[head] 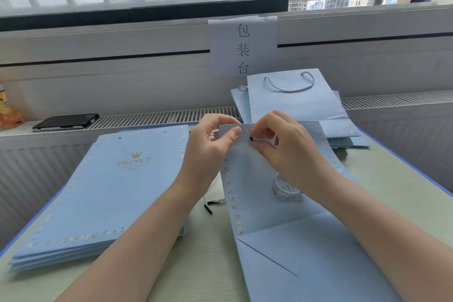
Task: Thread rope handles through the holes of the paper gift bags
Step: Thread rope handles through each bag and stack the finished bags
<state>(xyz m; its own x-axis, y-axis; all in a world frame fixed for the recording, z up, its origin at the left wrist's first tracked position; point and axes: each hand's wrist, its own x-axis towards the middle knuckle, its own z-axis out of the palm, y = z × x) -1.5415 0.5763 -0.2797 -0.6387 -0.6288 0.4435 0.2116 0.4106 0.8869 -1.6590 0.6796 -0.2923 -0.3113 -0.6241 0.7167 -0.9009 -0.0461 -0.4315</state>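
Two hands (247,144) pinching at bag top (245,130)

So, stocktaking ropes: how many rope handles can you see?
3: one on the finished bag at the back, one pinched by the right hand, one loose on the table. Others may be hidden.

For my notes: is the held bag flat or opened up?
Flat: the held bag lies folded, its base creased flat against its side.

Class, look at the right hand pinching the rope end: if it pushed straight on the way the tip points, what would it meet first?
Probably the top edge of the held bag in front of the right hand, then the left hand thumb; depth is unclear.
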